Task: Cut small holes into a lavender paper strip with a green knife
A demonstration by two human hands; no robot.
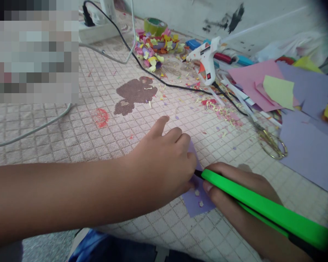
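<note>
My left hand [171, 156] lies over a purple paper strip [198, 203], its fingers curled down and the tips mostly hidden; one finger sticks out toward the far side. Small pale cut shapes rest on the strip just below this hand. My right hand [235, 189] is closed around a bright green tool [251, 198] with a dark tip. That tip reaches to the fingers of my left hand, above the strip. What my left fingertips pinch, if anything, cannot be made out.
A white glue gun [207, 60], its black cord, paper flower pieces [150, 51] and green tape [155, 25] are at the back. Gold-handled scissors [273, 143] and coloured paper sheets [308, 145] lie right. A grey cable [41, 127] crosses the left.
</note>
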